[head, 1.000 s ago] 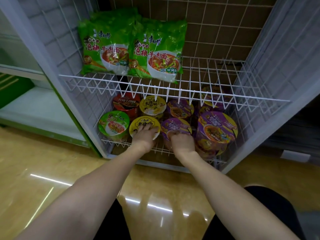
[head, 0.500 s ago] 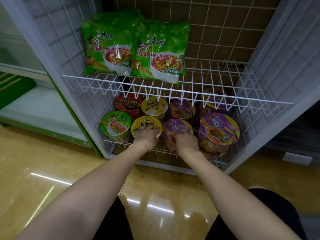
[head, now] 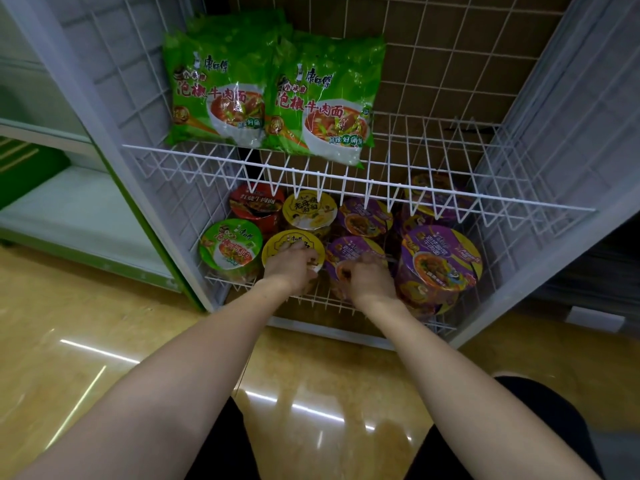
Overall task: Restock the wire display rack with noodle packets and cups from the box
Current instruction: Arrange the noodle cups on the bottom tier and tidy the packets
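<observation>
Hands reach into the lower shelf of the white wire display rack. The left hand lies on the lid of the near yellow cup, with the fingers curled over its top, so it holds this cup. The right hand rests on the near purple cup, just to the right of the yellow one; its fingers bend down over the lid, but I cannot tell if they really grip it or only press on it.

On the same lower shelf, a green cup stands at the near left. Behind it are a red cup, a far yellow cup and a far purple cup. At the right a large purple cup sits on top of another one, and 1 more purple cup shows behind it through the wires.

On the upper shelf, 2 green noodle packets stand side by side at the far left, leaning toward the back grid. The right part of this shelf has only bare wires.

Shiny yellow floor lies under the rack.
</observation>
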Demonstrator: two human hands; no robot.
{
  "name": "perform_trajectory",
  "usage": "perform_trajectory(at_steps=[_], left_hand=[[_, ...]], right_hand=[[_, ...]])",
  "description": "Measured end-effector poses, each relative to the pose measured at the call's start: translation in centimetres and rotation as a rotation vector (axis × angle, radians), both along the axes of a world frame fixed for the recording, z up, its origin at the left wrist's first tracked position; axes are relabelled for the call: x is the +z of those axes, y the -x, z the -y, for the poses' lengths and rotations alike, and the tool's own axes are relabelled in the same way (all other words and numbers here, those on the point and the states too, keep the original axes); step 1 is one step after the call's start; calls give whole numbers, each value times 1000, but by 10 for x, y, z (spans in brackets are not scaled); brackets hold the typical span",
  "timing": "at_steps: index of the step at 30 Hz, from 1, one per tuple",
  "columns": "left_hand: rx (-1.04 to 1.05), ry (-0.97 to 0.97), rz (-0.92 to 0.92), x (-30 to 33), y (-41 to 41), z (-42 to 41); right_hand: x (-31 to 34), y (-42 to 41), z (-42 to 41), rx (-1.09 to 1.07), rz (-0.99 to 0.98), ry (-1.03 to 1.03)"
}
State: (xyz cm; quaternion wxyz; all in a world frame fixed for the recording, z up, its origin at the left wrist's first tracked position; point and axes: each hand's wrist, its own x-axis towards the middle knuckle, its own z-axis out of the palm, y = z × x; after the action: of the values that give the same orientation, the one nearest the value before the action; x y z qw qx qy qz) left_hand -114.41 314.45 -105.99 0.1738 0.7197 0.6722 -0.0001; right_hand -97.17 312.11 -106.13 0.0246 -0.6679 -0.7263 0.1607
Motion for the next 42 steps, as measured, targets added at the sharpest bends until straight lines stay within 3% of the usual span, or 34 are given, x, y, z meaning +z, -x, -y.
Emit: perform_trajectory(at_steps=[6,14,21,25,28,36,42], left_hand=[[3,-203,67,-36,-2,22],[-25,-224,-37,-36,-10,21],[8,-203,-78,-51,-15,25],[33,3,7,-2,-15,17],[-90,112,-113,37,-9,19],[-124,193,-194,169,-32,94],[-204,264,-165,299,-87,136]], right_hand=[[-12,7,7,0,13,-77],[-22,10,16,59,116,-55],[-28,17,13,-7,60,-47],[14,10,1,53,44,144],[55,-2,6,93,27,288],[176,-26,93,-120,-163,359],[306,-59,142,-200,-208,383]])
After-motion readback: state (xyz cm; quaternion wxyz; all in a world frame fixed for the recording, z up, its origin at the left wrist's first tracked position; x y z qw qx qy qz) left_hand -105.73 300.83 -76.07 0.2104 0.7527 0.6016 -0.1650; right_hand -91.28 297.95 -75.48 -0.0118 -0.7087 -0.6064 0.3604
